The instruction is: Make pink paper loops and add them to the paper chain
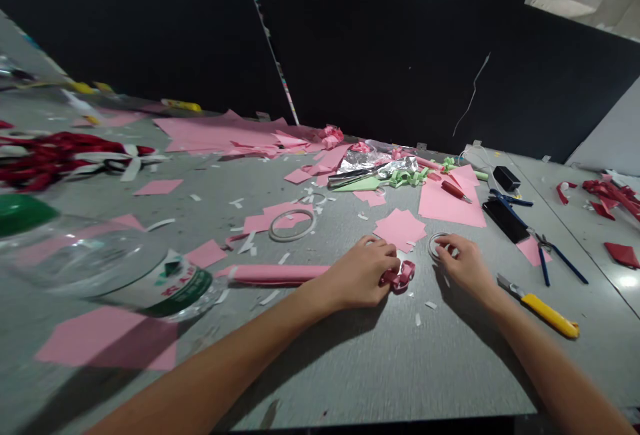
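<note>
My left hand is closed over the right end of a rolled pink paper tube lying flat on the table. Curled pink paper strips poke out past my left fingertips. A short gap to the right, my right hand pinches a small whitish tape roll at the table surface. Behind the hands lies a small stack of pink paper squares. A larger pale ring rests partly on pink paper, farther left.
A plastic bottle lies at the left. On the right are a yellow utility knife, pliers, a phone and a red-handled tool. Foil and green paper curls sit near the black wall.
</note>
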Tool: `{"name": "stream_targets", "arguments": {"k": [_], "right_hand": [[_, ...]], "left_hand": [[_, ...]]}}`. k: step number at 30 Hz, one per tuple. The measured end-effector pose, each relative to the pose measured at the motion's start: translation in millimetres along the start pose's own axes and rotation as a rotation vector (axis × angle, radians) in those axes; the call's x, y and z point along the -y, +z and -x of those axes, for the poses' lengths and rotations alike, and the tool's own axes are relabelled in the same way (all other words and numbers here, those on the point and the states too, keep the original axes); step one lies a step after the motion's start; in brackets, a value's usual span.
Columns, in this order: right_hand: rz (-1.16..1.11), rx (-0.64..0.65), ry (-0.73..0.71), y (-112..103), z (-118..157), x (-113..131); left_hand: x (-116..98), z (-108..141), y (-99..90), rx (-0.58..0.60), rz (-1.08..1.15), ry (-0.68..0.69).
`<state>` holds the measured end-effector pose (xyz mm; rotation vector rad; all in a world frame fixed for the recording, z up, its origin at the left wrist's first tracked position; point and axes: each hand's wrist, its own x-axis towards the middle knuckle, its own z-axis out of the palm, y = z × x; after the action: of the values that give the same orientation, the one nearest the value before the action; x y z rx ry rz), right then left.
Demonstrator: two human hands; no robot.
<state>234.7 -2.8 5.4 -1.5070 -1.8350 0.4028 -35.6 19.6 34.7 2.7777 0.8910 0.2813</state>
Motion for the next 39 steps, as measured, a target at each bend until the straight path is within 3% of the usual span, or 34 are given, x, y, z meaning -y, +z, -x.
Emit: {"name": "stream_targets", "arguments": {"k": [4,7,12,17,23,39], "right_hand": [[-0.002,-0.012,-0.006,0,0,-4],[0.019,0.0,-0.086,2,0,-5],[0.07,0.096,-0.225,6,1,-5],[0.136,0.164,-0.25,8,1,-7],[0.138,0.137,-0.254,6,0,-8],[0.042,0.094,-0.253,10,5,4]], "left_hand": [[4,5,-13.7,0.068,0.042,0.066],[8,3,-15.2,0.04,0.052,0.04],[26,-7,4.0,-0.169,-0.104,-0.156],[44,-20,20.6,-0.12,-0.039,-0.223],[38,-31,18.7,-0.095,-0.011,-0.215],[33,-29,9.2,-0.057,-0.008,-0.206]]}}
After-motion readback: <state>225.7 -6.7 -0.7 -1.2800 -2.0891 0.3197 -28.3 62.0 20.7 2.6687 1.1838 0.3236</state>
